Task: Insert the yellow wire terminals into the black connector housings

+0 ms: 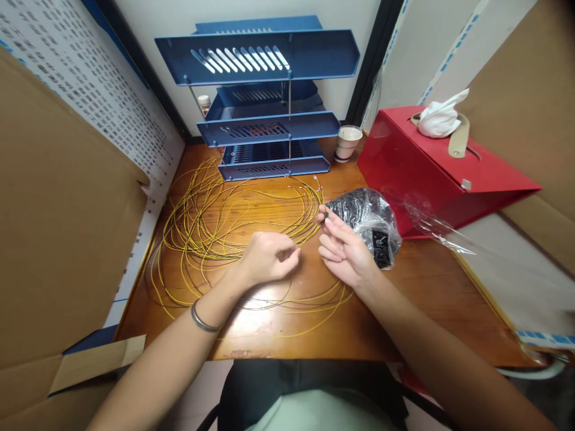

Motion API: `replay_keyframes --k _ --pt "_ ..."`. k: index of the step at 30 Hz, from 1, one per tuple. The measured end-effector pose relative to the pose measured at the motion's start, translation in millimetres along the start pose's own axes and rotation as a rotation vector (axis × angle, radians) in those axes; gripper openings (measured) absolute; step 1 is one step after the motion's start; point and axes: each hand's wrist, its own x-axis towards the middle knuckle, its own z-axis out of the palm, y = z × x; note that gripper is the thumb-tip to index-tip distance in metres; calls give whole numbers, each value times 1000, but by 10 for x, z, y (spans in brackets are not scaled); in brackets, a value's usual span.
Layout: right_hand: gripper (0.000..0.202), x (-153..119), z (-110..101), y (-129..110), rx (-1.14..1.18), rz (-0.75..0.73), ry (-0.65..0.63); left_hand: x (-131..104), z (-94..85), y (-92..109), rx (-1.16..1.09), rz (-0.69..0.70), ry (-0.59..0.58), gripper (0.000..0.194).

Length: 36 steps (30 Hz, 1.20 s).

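My right hand (344, 248) pinches a small black piece (326, 215) between thumb and forefinger, its other fingers curled. The piece is too small to name; it looks like a little connector housing. To its left, my left hand (271, 257) is closed, thumb against forefinger, at a thin wire that runs by the fingertips. Long yellow and black wires (193, 239) lie in loose loops over the table, their ends gathered near my right hand. Behind that hand rests a clear plastic bag (359, 206) full of small black parts.
A blue tiered file tray (269, 129) stands at the back of the wooden table (431, 287). Beside it is a paper cup (347, 143). A red box (413, 173) with a tissue on top stands at the right. Cardboard (58, 179) borders the left side.
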Motion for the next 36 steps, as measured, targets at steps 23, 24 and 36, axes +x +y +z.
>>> replay_keyframes --k 23,24,36 --pt "31 -21 5 287 -193 15 -18 36 86 44 -388 -170 165 23" --pt "31 -23 5 287 -211 27 0 38 82 39 -368 -152 171 23" --pt "18 -23 38 74 -139 -23 -23 25 69 21 -293 -40 132 22"
